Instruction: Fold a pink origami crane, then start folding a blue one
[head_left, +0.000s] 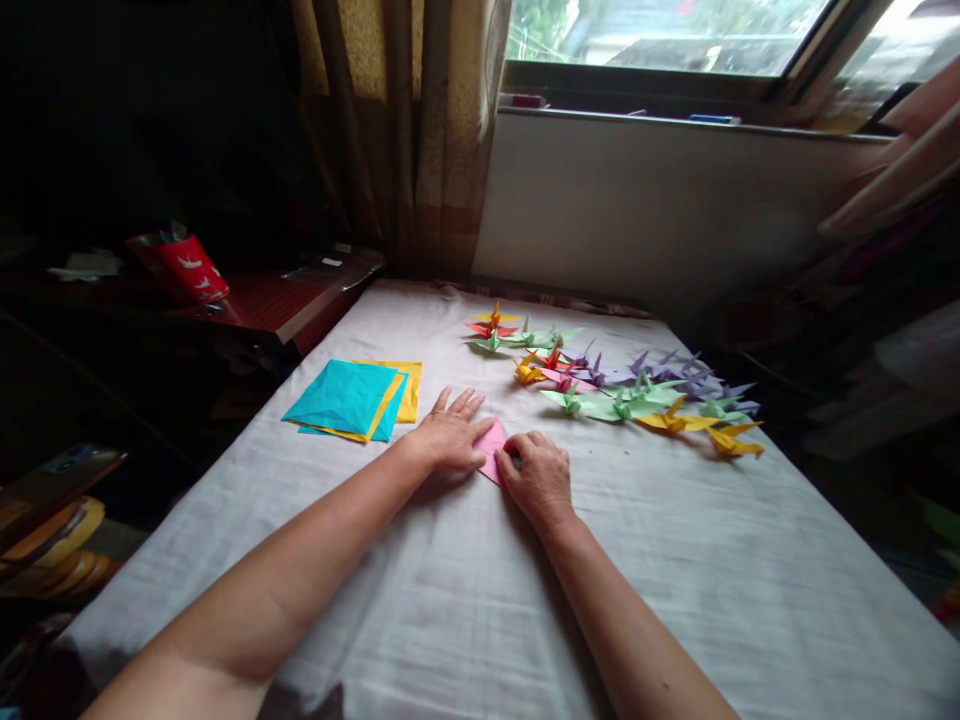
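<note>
A small folded piece of pink origami paper (491, 452) lies on the table between my two hands, partly covered by them. My left hand (450, 435) rests flat with its fingers spread, and its thumb side touches the paper's left part. Curled at the paper's right edge, my right hand (537, 474) has its thumb and index finger together on that edge. Left of my left hand is a loose stack of blue paper sheets (341, 395) and yellow paper sheets (409, 405). Several folded paper cranes (622, 402) in green, purple, orange, red and pink stand in rows at the right back.
A pale cloth (465, 620) covers the table. On a dark wooden desk (285, 310) at the left stands a red cup (191, 268) with a white bird pattern. Behind are a curtain (420, 130) and a window (660, 40). Hanging clothes are at the right.
</note>
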